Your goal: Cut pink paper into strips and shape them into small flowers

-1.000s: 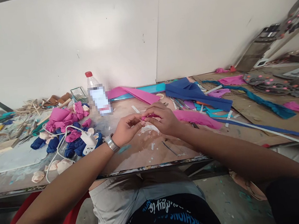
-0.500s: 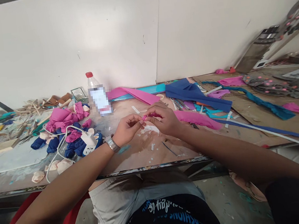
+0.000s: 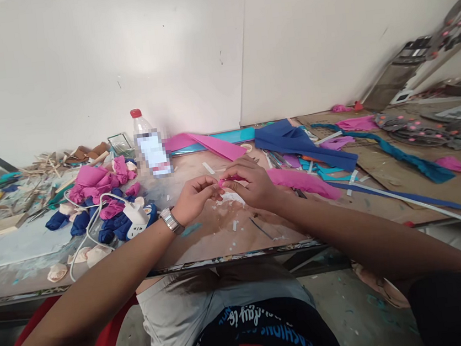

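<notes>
My left hand (image 3: 198, 198), with a metal watch on the wrist, and my right hand (image 3: 252, 184) meet above the table's middle. Between their fingertips both pinch a small bit of pink crepe paper (image 3: 221, 183), mostly covered by the fingers. A wider pink crepe paper strip (image 3: 304, 182) shows past my right hand; whether it joins the pinched bit is hidden. Left of my hands lies a heap of pink paper flowers (image 3: 94, 183), with dark blue paper flowers (image 3: 110, 228) and cream paper flowers (image 3: 98, 256) beside it.
A white power strip (image 3: 137, 228) with a cable sits left of my left wrist. Behind stand a red-capped bottle (image 3: 137, 122) and a phone (image 3: 154, 155). Blue crepe paper (image 3: 302, 145) and a long white strip (image 3: 421, 207) lie to the right. Wood scraps (image 3: 48, 165) lie far left.
Hardly anything differs. My fingers have shifted very slightly around the pink crepe paper, which both hands still pinch; the view has tilted a little.
</notes>
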{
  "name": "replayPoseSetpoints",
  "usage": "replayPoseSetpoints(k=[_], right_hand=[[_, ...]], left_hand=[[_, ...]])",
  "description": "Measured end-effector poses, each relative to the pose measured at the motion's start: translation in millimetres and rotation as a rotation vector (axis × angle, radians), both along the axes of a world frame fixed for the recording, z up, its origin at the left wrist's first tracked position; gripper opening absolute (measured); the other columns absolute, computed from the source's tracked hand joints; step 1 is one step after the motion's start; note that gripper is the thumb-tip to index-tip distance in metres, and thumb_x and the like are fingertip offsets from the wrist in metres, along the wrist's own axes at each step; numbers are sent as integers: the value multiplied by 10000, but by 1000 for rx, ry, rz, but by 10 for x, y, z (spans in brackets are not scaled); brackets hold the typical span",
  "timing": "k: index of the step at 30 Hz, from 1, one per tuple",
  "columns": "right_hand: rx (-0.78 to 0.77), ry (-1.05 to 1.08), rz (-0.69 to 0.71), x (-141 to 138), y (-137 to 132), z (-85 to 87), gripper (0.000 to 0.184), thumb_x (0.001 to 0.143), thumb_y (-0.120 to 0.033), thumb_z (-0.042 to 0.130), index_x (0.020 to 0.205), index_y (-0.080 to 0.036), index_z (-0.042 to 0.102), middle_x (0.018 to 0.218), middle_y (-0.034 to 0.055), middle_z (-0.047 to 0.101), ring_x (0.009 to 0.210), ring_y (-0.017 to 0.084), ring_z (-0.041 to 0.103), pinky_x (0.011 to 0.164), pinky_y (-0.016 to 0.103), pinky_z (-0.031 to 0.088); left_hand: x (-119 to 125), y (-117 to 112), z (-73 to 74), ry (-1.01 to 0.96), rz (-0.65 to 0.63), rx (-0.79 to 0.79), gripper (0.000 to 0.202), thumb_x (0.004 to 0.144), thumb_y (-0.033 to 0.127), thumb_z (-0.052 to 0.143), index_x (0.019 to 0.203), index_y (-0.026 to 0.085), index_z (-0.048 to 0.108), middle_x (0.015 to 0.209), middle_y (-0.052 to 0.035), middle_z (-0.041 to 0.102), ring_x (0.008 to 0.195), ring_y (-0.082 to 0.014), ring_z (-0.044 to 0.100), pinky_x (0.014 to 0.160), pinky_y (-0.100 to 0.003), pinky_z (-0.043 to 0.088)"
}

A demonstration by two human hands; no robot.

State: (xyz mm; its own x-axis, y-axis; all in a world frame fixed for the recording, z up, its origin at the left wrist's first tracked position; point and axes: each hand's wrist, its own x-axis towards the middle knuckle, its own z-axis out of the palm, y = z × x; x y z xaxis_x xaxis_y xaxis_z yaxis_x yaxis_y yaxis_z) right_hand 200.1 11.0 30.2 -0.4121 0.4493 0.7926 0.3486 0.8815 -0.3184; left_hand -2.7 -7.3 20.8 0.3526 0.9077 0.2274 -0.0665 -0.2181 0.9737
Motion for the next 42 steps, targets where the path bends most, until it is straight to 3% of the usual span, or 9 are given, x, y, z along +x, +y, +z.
replayPoseSetpoints(k=[11,14,18,31,42], right_hand=[[-38,2,1,-7,0,-5,150,948,-365,672,926,-218,691,886,35,704,863,202,619,847,375,454],[-40,0,-1,-3,7,-3,161,948,-376,670,905,-223,697,883,32,712,862,203,626,853,375,453],[-35,-11,12,-4,8,3,156,943,-378,679,929,-226,709,891,30,724,867,201,635,849,370,455],[-70,8,-15,1,-5,23,219,877,-440,749,902,-224,722,815,28,724,833,208,630,815,363,463],[-52,-20,-18,23,-13,40,150,914,-354,702,850,-220,680,778,21,697,797,200,603,813,373,450]], left_hand=[[-5,21,-34,46,-8,-9,241,865,371,676,841,135,636,783,-43,697,678,-137,662,684,-281,521],[-12,10,-30,48,36,85,244,881,381,676,898,141,639,757,-28,681,702,-133,653,696,-268,515],[-19,6,-34,22,78,194,307,858,402,738,1018,146,677,890,-53,711,795,-143,659,736,-270,522],[-25,19,-62,35,42,220,354,877,463,725,1005,141,654,825,-51,715,770,-144,668,735,-268,514],[-41,36,-54,32,75,240,320,850,433,760,973,142,712,839,-61,737,775,-151,674,733,-282,533]])
